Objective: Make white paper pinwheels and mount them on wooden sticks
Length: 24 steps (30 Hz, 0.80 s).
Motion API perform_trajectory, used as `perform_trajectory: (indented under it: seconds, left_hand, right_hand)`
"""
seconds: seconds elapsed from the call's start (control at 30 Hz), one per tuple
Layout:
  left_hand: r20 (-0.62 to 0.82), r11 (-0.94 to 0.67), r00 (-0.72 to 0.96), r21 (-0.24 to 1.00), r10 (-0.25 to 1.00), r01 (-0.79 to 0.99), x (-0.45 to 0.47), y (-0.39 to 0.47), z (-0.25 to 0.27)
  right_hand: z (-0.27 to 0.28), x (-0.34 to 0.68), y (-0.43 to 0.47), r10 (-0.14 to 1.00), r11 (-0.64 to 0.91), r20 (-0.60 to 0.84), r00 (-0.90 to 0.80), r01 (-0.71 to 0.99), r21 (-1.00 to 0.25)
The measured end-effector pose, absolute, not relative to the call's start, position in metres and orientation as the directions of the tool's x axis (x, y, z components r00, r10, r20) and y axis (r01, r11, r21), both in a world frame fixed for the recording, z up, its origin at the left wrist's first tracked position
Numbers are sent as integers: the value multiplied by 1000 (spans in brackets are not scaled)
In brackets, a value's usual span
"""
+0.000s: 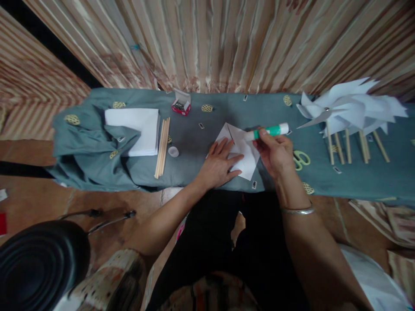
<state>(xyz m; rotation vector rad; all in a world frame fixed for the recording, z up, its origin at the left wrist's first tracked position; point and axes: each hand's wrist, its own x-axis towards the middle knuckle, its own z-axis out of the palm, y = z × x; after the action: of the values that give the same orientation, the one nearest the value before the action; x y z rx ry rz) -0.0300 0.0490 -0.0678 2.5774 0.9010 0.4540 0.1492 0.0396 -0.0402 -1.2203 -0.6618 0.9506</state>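
Note:
A square of white paper (248, 162) with slits cut in from its corners lies turned on the cloth in front of me. My left hand (222, 160) rests flat on its left part, fingers spread. In my right hand (275, 151) a green and white glue stick (274, 130) is gripped, its uncapped end touching or just above the paper's upper right area. The white glue cap (173, 151) sits apart to the left. Beside my right hand are scissors with light green handles (301, 160); their blades are hidden by that hand.
To the left lie a stack of white paper (147, 127), several wooden sticks (162, 149) and an open red box (181, 103) of small metal pieces. Finished paper pinwheels (350, 106) are piled at the right. A black stool (42, 263) stands at lower left.

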Motion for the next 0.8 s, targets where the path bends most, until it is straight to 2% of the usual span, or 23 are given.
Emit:
perform_trajectory:
  seconds: [0.13,0.27,0.37,0.43,0.5,0.6,0.7,0.8]
  left_hand:
    - [240,-720,710,467,662,514,-38,45,-62]
    - [388,-700,584,431,713,569,-78,38,-51]
    - [428,-528,350,428,833,734,-122,34,-47]
    - [376,-361,202,421,904,832,-145,33,-46]
    - [301,-255,132,417,944,872,-160,34,-48]
    - [263,-229,122,430,957,873,-165,40,-51]
    - [297,-261,128,466,946,845,-159,45,-52]
    - [337,-324,139,586,931,743,-144,44,-50]
  right_hand:
    - [-32,147,40,901,28,-179,395,-466,-884]
    - [-26,144,38,911,1,-232,341,-565,-825]
    - [-23,139,35,922,-26,-238,304,-567,-824]
    - [-22,135,34,933,-37,-224,281,-546,-837]
    - [-22,130,32,942,-58,-220,252,-523,-850]
    - [-24,124,31,951,-106,-228,207,-474,-874]
    - [-27,120,31,964,-137,-221,149,-434,-891]
    - [-29,116,30,965,-180,-246,93,-449,-875]
